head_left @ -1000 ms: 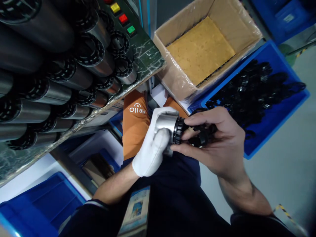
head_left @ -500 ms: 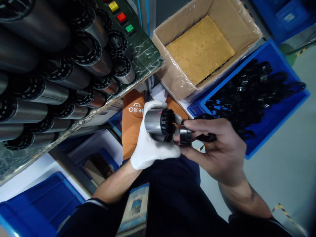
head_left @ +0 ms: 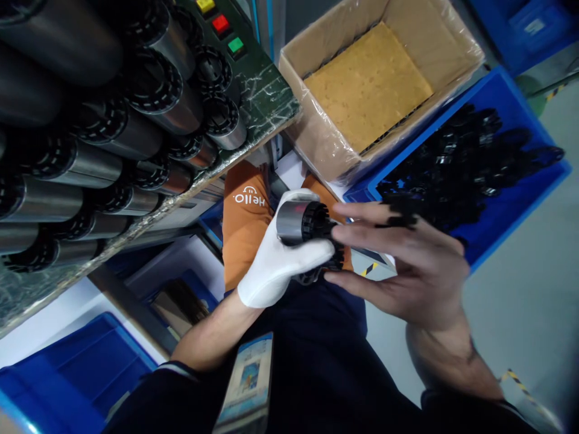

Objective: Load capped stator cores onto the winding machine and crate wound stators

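My left hand (head_left: 278, 265), in a white glove, is wrapped round a short silvery metal cylinder (head_left: 290, 222). A black toothed plastic ring (head_left: 315, 218) sits in the cylinder's right end. Under the gloved thumb another black toothed part (head_left: 335, 259) shows, partly hidden. My bare right hand (head_left: 407, 259) is at that end, its fingertips and thumb close around the black parts; motion blurs them. A small black plastic part (head_left: 400, 218) lies across its fingers and seems held between them.
Many metal cylinders with black rings (head_left: 154, 84) stand on the green worktop (head_left: 266, 90) at left, near coloured buttons (head_left: 221, 24). A plastic-lined carton (head_left: 316, 126) and a blue bin (head_left: 538, 120) of black parts are at right. A blue crate (head_left: 90, 367) is lower left.
The cylinder and my left hand have shifted slightly right. My right fingers have spread from their pinch at the ring, and my left thumb now lies over the black part there.
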The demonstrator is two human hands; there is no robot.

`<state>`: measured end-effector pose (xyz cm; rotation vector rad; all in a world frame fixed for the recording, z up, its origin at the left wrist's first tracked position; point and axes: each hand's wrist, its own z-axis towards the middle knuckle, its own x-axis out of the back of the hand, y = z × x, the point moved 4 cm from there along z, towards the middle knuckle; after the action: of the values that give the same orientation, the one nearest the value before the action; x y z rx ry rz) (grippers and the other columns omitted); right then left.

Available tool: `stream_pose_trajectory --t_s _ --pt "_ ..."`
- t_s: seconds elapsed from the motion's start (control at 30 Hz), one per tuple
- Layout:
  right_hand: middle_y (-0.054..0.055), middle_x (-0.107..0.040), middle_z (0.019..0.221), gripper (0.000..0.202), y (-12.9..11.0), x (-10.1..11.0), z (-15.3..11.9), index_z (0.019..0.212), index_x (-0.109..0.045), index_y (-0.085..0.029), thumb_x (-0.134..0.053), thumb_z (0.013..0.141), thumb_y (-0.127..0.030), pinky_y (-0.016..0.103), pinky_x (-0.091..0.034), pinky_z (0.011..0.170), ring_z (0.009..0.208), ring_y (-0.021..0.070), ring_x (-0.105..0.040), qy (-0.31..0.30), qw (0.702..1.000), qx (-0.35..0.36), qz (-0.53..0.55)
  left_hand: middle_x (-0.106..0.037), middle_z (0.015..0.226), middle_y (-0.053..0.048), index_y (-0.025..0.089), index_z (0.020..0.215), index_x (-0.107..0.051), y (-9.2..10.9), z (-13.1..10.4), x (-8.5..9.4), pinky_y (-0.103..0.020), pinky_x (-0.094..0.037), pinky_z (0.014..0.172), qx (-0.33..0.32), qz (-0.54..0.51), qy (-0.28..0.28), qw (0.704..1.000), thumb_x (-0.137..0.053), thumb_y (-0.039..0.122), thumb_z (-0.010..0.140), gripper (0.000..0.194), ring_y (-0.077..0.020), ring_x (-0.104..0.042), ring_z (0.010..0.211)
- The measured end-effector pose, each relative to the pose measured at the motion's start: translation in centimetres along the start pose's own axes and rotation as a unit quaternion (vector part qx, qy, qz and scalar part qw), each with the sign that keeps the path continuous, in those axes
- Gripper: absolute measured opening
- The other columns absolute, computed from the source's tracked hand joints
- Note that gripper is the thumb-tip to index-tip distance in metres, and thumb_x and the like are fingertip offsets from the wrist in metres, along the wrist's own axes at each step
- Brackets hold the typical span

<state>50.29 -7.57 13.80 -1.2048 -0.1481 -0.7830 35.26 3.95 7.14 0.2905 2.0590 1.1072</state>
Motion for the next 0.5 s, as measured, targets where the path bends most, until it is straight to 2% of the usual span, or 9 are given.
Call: stream_pose_trajectory --t_s 0.03,0.1,0.17,0.23,0.33,0.5 --pt "-0.001 -0.084 0.142 0.058 0.1 -0.1 0.1 0.148 -0.081 -0.042 -0.100 0.094 -0.030 0.051 -0.073 0.107 0.127 0.0312 -0.084 -0.012 1.000 -0.004 -0.002 -0.077 0.120 -0.004 0.028 0.131 -0.075 0.1 -0.1 -0.2 -0.035 -0.067 0.096 0.003 0.000 -0.002 1.000 -0.106 0.051 0.079 0.065 -0.0268 -0.077 0.113" --pt "0.002 -0.083 0.143 0.055 0.1 -0.1 0.0 0.143 -0.084 -0.039 -0.099 0.093 -0.023 0.047 -0.075 0.097 0.121 0.0296 -0.085 0.007 1.000 -0.001 0.017 -0.078 0.123 -0.006 0.028 0.132 -0.077 0.0 -0.2 -0.6 -0.037 -0.067 0.099 0.017 -0.037 0.006 0.999 -0.101 0.061 0.083 0.064 -0.0300 -0.078 0.119" --pt "0.006 -0.086 0.137 0.057 -0.1 -0.1 -0.2 0.138 -0.086 -0.032 -0.103 0.086 -0.018 0.045 -0.076 0.086 0.117 0.0307 -0.086 0.052 0.998 0.024 0.041 -0.079 0.119 -0.008 0.026 0.130 -0.078 0.1 0.0 -1.0 -0.040 -0.068 0.096 0.028 -0.099 0.050 0.993 -0.083 0.077 0.096 0.062 -0.0328 -0.080 0.118" --pt "0.007 -0.087 0.133 0.055 -0.1 -0.5 -0.6 0.134 -0.088 -0.028 -0.106 0.083 -0.019 0.045 -0.075 0.083 0.113 0.0307 -0.086 0.068 0.996 0.026 0.050 -0.079 0.111 -0.009 0.023 0.126 -0.080 0.3 0.2 -1.4 -0.041 -0.070 0.090 0.030 -0.141 0.113 0.983 -0.062 0.083 0.106 0.065 -0.0334 -0.082 0.112" --pt "0.006 -0.087 0.132 0.049 -0.1 -1.5 -1.0 0.129 -0.089 -0.029 -0.107 0.084 -0.023 0.045 -0.075 0.088 0.105 0.0268 -0.086 0.056 0.998 -0.007 0.032 -0.080 0.106 -0.009 0.021 0.120 -0.082 1.2 0.6 -2.1 -0.040 -0.071 0.091 0.010 -0.145 0.152 0.978 -0.063 0.077 0.110 0.060 -0.0326 -0.083 0.112" --pt "0.003 -0.086 0.130 0.048 -0.4 -2.2 -1.2 0.129 -0.090 -0.035 -0.106 0.085 -0.023 0.044 -0.075 0.087 0.099 0.0239 -0.083 0.076 0.996 -0.038 0.028 -0.082 0.126 -0.010 0.017 0.117 -0.082 2.1 0.8 -2.6 -0.042 -0.064 0.118 -0.014 -0.118 0.170 0.978 -0.065 0.066 0.114 0.053 -0.0302 -0.076 0.136"
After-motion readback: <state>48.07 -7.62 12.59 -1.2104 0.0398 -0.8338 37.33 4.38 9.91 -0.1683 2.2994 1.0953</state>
